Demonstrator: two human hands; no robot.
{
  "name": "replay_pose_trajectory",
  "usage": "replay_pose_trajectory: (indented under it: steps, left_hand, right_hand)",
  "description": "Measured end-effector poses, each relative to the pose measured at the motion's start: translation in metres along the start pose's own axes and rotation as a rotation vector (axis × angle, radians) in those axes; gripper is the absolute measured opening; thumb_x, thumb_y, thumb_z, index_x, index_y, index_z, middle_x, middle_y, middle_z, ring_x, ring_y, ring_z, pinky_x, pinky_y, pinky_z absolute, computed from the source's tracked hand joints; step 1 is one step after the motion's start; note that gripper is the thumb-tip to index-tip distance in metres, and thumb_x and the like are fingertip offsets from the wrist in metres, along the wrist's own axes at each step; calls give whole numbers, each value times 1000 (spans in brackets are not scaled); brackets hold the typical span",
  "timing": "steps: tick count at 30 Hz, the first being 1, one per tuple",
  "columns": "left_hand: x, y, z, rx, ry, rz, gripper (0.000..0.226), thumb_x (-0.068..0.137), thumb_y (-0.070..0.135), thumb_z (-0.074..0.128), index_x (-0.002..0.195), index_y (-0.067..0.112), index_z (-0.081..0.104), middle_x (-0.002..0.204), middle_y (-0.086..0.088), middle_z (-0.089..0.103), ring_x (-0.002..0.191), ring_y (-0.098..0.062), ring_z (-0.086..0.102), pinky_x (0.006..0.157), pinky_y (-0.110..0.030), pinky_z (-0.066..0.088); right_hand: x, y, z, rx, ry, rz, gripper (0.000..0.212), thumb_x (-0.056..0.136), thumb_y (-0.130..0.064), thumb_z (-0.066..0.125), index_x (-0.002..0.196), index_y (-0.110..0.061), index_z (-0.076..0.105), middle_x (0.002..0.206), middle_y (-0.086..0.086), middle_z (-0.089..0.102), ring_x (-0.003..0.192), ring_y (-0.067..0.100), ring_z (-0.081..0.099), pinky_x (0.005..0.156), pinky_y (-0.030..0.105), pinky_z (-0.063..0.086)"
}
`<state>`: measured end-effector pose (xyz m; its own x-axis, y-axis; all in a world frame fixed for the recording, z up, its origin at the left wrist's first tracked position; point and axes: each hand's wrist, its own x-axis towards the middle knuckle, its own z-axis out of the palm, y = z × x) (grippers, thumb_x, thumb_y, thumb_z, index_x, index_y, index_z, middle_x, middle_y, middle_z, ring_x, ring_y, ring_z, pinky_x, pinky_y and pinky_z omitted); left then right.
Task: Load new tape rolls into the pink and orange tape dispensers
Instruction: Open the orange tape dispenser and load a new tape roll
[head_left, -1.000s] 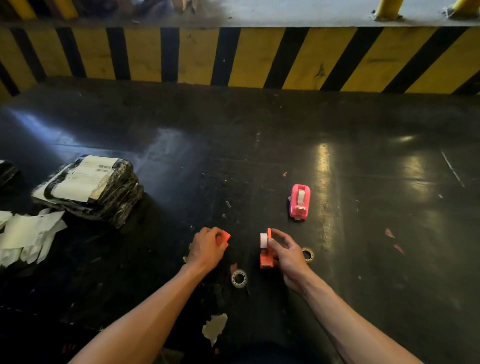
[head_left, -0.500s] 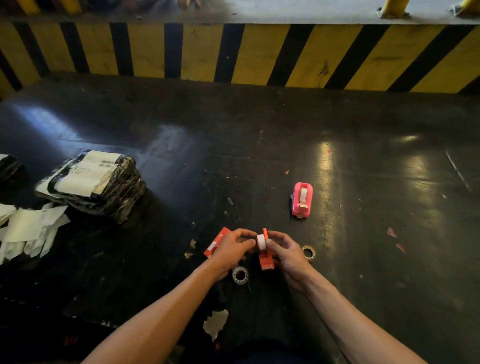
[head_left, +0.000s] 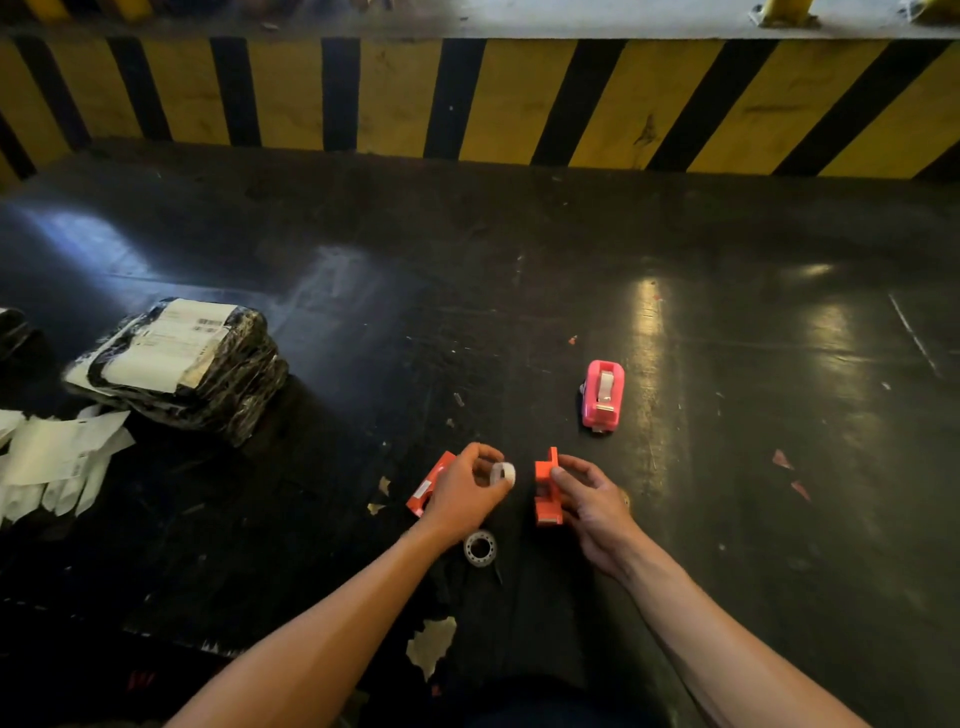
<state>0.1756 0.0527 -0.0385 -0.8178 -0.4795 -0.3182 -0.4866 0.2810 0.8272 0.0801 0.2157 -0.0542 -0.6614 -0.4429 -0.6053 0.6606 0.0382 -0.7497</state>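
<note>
My left hand (head_left: 462, 493) pinches a small white tape roll (head_left: 504, 474) just left of the orange dispenser body (head_left: 546, 486). My right hand (head_left: 592, 501) holds that orange body upright on the dark floor. A loose orange dispenser piece (head_left: 428, 486) lies on the floor, partly hidden behind my left hand. The pink dispenser (head_left: 602, 394) stands farther away to the right, with tape showing on top. A clear tape roll (head_left: 480, 548) lies flat below my left wrist. Another roll is mostly hidden behind my right hand.
A black plastic-wrapped parcel (head_left: 176, 361) with white labels sits at the left, beside white paper scraps (head_left: 57, 460). A yellow-and-black striped kerb (head_left: 467, 98) runs along the far side. Small paper bits (head_left: 431, 644) litter the floor near me.
My left hand let the orange piece down on the floor, reached to the dispenser body, and has drawn the white tape roll away to the left. The right hand keeps its hold.
</note>
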Motion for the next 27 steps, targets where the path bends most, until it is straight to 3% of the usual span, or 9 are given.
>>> replay_pose_trajectory:
  steps: [2,4,6,9,12,15,21,27]
  left_hand:
    - [-1,-14,-5,421,-104,140,36,91,23,72,125,25,60,121,3,64,112,-10,62,94,-27,54]
    - [-5,-23,-8,644,-178,192,42,92,27,69,133,30,57,134,4,60,126,-11,55,106,-34,49]
    - [-13,-25,-9,650,-138,209,46,94,31,66,138,31,53,142,4,52,132,-12,50,110,-35,46]
    - [-22,-21,-13,609,-110,232,44,94,39,65,136,30,52,138,2,49,121,-10,53,103,-31,50]
    - [-26,-14,-21,711,-350,169,54,89,47,69,137,32,49,137,2,46,118,-12,53,101,-32,51]
    - [-27,-14,-27,788,-511,153,58,87,39,74,140,33,50,140,1,44,124,-16,50,102,-30,48]
    - [-25,-19,-28,704,-445,182,47,91,30,71,134,29,52,137,2,49,119,-12,55,99,-29,52]
    - [-22,-6,-38,178,-170,188,39,87,19,76,117,32,56,115,6,64,100,-6,68,85,-28,61]
  right_hand:
    - [1,-2,-3,22,31,5,31,94,-12,65,125,-16,59,113,16,73,105,30,69,78,39,56]
    - [2,-2,-5,26,48,11,32,95,-12,64,126,-16,59,112,17,74,105,29,70,80,40,56]
    - [1,-3,-6,31,54,12,31,95,-12,64,125,-16,59,112,17,74,105,29,70,81,40,56]
    - [-2,-4,-6,18,42,15,30,95,-12,64,124,-17,59,113,16,74,106,29,70,84,41,56]
    - [-4,-4,-3,12,25,24,27,95,-11,64,121,-17,60,112,15,73,106,29,69,82,40,56]
    - [-4,-2,1,-5,14,24,27,94,-11,65,120,-17,61,111,14,73,103,29,70,80,40,57]
    - [-4,-1,5,-66,-56,30,32,93,-16,67,124,-20,60,116,13,72,107,30,69,94,48,55]
    - [-13,-8,10,-76,-151,28,35,92,-15,68,126,-19,61,116,15,72,108,33,69,93,49,56]
